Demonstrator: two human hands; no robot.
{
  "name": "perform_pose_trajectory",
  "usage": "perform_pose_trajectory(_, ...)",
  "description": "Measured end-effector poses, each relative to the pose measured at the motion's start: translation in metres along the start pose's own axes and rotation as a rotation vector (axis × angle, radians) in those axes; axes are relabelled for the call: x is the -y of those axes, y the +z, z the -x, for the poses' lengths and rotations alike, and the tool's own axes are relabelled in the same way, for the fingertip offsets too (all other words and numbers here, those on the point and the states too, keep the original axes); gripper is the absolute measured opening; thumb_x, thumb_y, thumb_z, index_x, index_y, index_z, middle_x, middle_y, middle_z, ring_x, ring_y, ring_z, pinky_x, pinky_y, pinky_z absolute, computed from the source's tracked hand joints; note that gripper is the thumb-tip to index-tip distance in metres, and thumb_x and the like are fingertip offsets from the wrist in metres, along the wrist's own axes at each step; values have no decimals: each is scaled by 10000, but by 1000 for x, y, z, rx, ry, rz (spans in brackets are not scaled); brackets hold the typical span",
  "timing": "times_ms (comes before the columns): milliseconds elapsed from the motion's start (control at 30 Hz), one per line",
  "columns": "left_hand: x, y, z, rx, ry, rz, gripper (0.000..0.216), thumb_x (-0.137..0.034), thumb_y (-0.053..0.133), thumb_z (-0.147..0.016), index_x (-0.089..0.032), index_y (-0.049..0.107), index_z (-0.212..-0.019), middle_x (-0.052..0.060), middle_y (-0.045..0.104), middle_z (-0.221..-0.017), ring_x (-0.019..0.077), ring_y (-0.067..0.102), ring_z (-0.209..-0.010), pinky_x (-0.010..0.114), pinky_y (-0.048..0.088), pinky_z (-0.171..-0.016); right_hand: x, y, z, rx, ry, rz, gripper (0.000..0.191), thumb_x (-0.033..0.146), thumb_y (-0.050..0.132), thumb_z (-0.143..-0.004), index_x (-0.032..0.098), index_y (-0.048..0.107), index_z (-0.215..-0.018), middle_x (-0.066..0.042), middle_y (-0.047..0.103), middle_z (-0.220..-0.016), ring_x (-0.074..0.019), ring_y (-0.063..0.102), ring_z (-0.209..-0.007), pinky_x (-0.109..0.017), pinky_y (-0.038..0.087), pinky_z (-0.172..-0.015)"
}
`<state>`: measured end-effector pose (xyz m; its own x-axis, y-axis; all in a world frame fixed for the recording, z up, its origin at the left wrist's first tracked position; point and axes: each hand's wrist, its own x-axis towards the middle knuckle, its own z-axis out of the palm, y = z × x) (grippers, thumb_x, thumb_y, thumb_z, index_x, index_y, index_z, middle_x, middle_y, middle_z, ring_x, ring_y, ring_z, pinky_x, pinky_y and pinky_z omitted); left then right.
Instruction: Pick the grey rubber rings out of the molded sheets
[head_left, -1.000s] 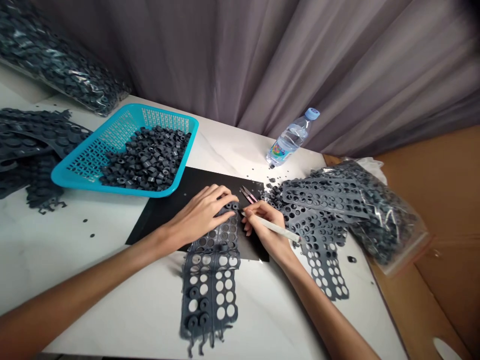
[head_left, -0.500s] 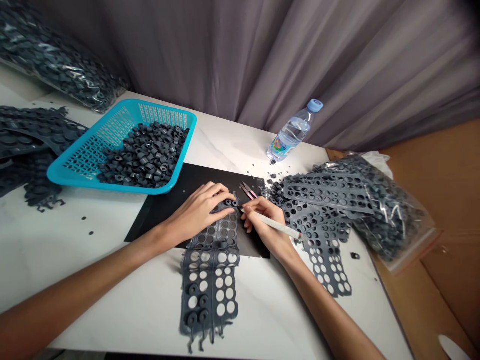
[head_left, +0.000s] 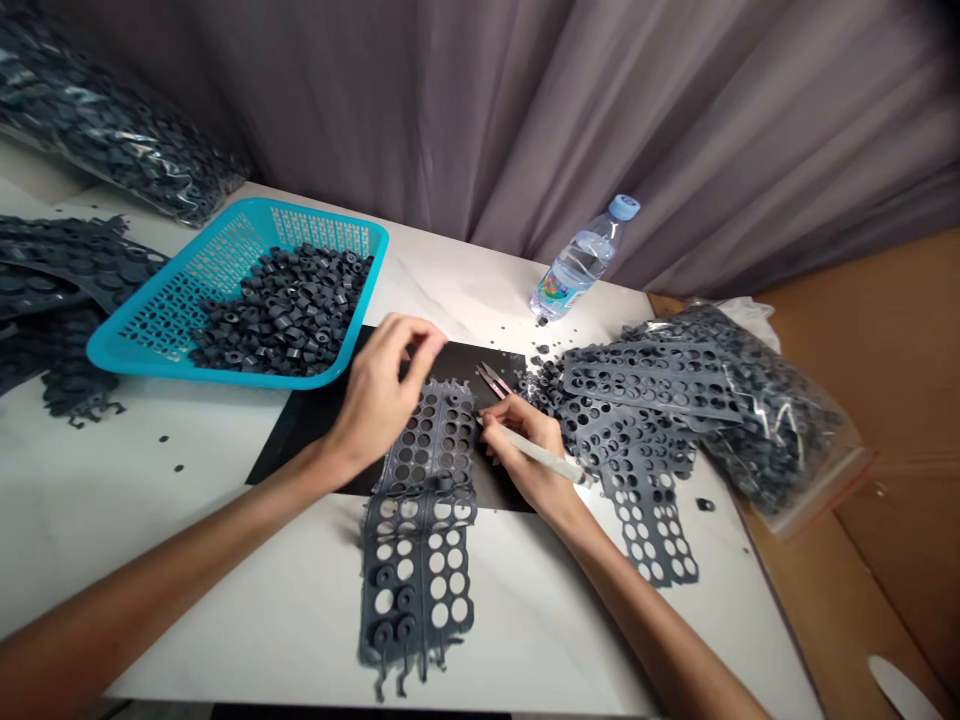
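Observation:
My left hand [head_left: 386, 385] is raised over the black mat [head_left: 300, 430], thumb and fingers pinched together; what they hold, if anything, is hidden. My right hand [head_left: 529, 440] is closed around a white pen-shaped tool [head_left: 546, 456], its tip pointing at the right edge of a perforated dark grey rubber sheet [head_left: 450, 545]. This sheet lies partly on the mat and partly on the table, most of its round holes open. A rubber ring [head_left: 454, 398] remains at its far end, and several more sit in the near end. Small pink-handled scissors [head_left: 493, 380] lie beyond my right hand.
A blue basket [head_left: 97, 350] of small dark rubber pieces stands at left. Behind it lies a full clear bag [head_left: 127, 140]; more sheets [head_left: 75, 265] lie left. A water bottle [head_left: 577, 265] stands at the back. Punched sheets [head_left: 652, 385] and another bag [head_left: 795, 440] lie right.
My left hand has lifted off the sheet's far end and moved left and away, toward the basket. One of the two rings seen there is gone from its place. My right hand has hardly moved.

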<state>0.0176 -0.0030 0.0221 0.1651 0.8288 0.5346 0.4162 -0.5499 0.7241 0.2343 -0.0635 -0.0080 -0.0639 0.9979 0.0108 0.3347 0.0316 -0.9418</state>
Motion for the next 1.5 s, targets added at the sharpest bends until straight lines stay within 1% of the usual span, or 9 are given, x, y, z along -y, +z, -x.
perform_pose_trajectory(67,-2,-10,-3,41,-206,268,195,-367,587,-1067,-183,652,-1060,35,675,-992,161,664,-892,293,508,-822,-2,0,0,3,15,-70,149,343,664,-970,207,646,-911,0,659,-754,-138,608,-604,-235,487,-530)
perform_pose_trajectory(167,-6,-19,4,268,-487,585,259,-425,653,-1028,-183,695,-1109,39,710,-988,155,680,-887,271,528,-807,-2,0,-1,-10,21,-182,192,390,669,-979,200,655,-952,-16,684,-786,-140,620,-603,-247,518,-535)
perform_pose_trajectory(300,-6,-16,21,399,-748,864,241,-375,711,-994,-167,740,-1113,73,734,-1131,199,709,-1089,323,543,-1022,0,0,-4,-87,4,-207,199,396,678,-980,197,666,-984,-10,688,-765,-129,612,-559,-244,512,-516)
perform_pose_trajectory(433,-3,-11,28,420,-836,972,225,-336,735,-980,-148,763,-1100,98,741,-1219,255,705,-1213,397,491,-1173,0,1,-6,-108,9,-187,179,373,672,-983,197,660,-954,-6,687,-756,-124,614,-547,-241,510,-511)
perform_pose_trajectory(700,-5,-13,27,439,-896,1024,275,-341,715,-1007,-121,757,-1167,142,759,-1266,270,691,-1272,392,471,-1217,-2,0,-6,-81,19,-195,152,351,686,-966,202,659,-956,-2,686,-749,-131,612,-551,-245,508,-509)
perform_pose_trajectory(967,-15,-20,22,418,-878,1002,265,-336,708,-1007,-116,755,-1146,154,758,-1267,277,689,-1275,396,484,-1207,-3,0,-7,-66,7,-143,158,362,650,-992,208,661,-958,2,682,-753,-127,606,-554,-243,500,-511)
perform_pose_trajectory(1300,-20,-34,10,384,-617,688,384,-502,666,-1006,-170,737,-1186,121,809,-1086,283,791,-1017,446,614,-1009,-1,-1,-6,-54,19,-112,190,397,642,-999,211,657,-964,-5,673,-762,-140,604,-579,-249,503,-520)
perform_pose_trajectory(1400,-17,-49,1,303,-473,451,378,-530,625,-1022,-192,755,-1131,81,809,-1031,247,790,-933,382,628,-918,-3,0,-5,-50,17,-110,188,396,636,-1001,211,656,-972,-7,671,-770,-140,598,-582,-248,497,-518)
perform_pose_trajectory(1500,-5,-79,-10,72,-263,-50,317,-508,649,-1015,-209,753,-1015,13,776,-937,197,732,-852,335,580,-878,-4,0,-5,-46,13,-98,180,388,625,-1009,213,656,-981,-8,671,-778,-141,604,-594,-247,496,-526)
